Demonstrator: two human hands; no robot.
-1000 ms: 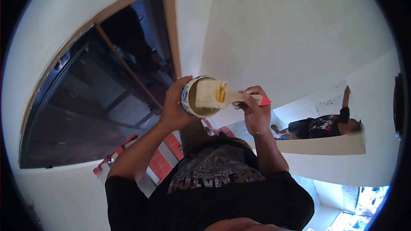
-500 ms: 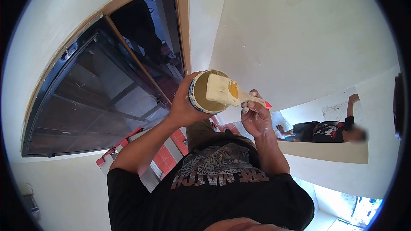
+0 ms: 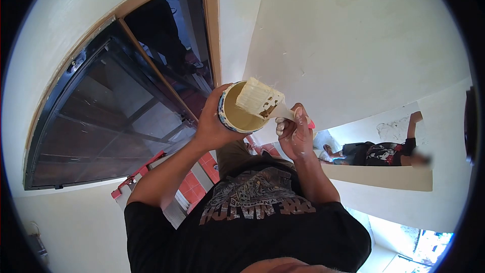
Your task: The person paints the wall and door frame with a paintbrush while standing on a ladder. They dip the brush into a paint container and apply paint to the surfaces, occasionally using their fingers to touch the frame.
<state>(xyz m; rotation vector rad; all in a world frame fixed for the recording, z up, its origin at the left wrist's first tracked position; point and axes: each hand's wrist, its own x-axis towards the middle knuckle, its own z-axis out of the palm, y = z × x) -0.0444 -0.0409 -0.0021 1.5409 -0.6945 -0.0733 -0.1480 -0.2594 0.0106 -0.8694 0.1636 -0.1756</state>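
Note:
My left hand (image 3: pixel 208 116) is wrapped round the side of a paint can (image 3: pixel 241 120), whose open mouth faces me and shows cream paint inside. In my right hand (image 3: pixel 294 134) is a wide paintbrush (image 3: pixel 258 98), gripped by its handle. Cream paint coats the bristles, which overlap the can's far rim in this view. The brush handle has a red end, and light paint smears mark my right fingers and palm.
On the left stands a dark-framed door (image 3: pixel 116 111) with a brown frame (image 3: pixel 211 25). A pale wall (image 3: pixel 348 45) rises ahead. Through an opening on the right, another person (image 3: pixel 384 153) reaches an arm to a wall. Red tiles (image 3: pixel 191 188) show below.
The brush has turned in my right hand, showing more of its bristles and another face of its ferrule. My right hand has shifted slightly left, and the can a little left too.

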